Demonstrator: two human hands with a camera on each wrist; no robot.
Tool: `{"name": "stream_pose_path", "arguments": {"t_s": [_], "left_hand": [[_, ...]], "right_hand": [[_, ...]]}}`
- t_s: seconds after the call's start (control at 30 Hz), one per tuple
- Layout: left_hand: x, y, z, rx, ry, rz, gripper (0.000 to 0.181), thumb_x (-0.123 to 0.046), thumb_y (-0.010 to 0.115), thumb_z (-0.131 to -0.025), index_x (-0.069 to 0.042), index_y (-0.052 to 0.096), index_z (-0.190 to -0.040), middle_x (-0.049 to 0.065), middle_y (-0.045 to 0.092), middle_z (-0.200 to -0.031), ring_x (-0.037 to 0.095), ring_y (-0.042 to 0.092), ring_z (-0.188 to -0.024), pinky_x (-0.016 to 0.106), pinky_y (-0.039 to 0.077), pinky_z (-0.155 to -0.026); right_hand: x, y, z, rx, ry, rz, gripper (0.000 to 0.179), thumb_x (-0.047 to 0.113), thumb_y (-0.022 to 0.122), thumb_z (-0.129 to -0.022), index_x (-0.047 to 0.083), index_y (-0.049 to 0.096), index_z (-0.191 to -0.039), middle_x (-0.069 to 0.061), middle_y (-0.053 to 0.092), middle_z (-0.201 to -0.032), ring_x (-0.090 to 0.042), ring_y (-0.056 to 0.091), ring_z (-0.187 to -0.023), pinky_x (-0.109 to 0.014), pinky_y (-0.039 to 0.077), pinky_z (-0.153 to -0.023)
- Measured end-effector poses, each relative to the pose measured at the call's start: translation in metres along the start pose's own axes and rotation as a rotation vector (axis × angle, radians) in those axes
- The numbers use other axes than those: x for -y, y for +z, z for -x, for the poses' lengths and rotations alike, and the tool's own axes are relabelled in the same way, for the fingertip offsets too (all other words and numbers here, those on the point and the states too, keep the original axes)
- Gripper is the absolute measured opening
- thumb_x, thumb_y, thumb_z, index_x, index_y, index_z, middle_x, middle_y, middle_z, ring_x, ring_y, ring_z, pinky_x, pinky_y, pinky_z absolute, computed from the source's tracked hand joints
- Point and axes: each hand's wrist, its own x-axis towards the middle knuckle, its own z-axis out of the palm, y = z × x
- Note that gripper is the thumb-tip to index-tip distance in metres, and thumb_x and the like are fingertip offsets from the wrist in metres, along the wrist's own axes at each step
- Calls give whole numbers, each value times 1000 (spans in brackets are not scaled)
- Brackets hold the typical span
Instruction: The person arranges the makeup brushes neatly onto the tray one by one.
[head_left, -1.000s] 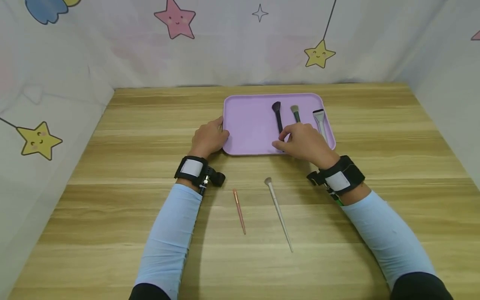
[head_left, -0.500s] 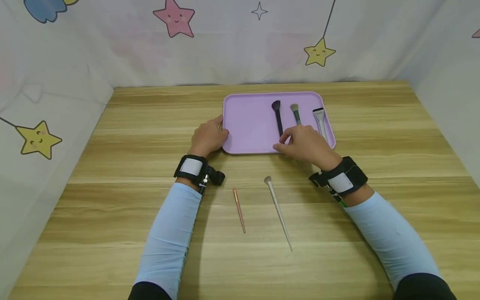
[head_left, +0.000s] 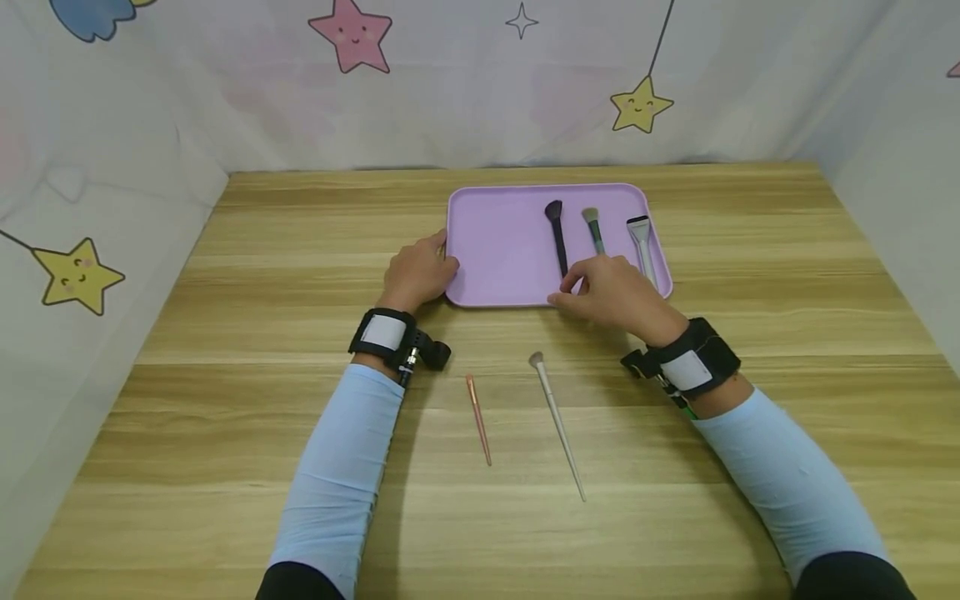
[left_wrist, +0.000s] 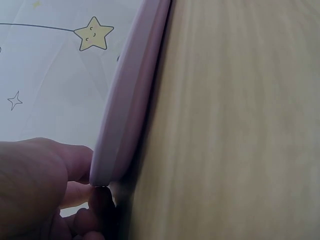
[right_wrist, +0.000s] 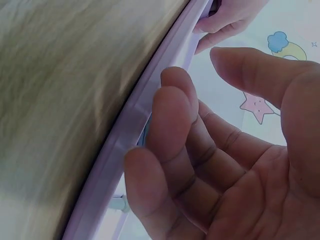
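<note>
A lilac tray (head_left: 495, 242) lies toward the back of the table. My left hand (head_left: 420, 273) grips its left end, thumb over the rim and fingers at the outer side in the left wrist view. Over the tray's front edge is my right hand (head_left: 617, 292), fingers loosely bent; the right wrist view shows its thumb apart and nothing between. On the tray are a black makeup brush (head_left: 557, 237), a green-handled makeup brush (head_left: 592, 227) and a silver flat makeup brush (head_left: 641, 242). The right hand covers the lower end of the green-handled one and nears the black handle's end.
In front of the tray, a short pink makeup brush (head_left: 478, 421) and a long silver makeup brush (head_left: 558, 425) lie on the wooden table (head_left: 247, 333). A white curtain (head_left: 450, 100) printed with stars stands behind the table.
My right hand has drawn back slightly toward the front right, showing a little more of the green-handled makeup brush. The left hand and the tray keep their place.
</note>
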Motion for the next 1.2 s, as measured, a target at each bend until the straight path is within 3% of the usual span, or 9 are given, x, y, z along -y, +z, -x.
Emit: {"name": "stream_pose_path", "arguments": {"t_s": [1.2], "left_hand": [[-2, -2, 2, -1, -2, -3, 64, -31, 50, -97, -17, 36, -159, 15, 47, -152, 35, 55, -103, 44, 44, -78]], "right_hand": [[9, 0, 5, 150, -32, 0, 27, 31, 75, -91, 5, 77, -97, -1, 64, -68, -16, 55, -57, -33, 42, -55]]}}
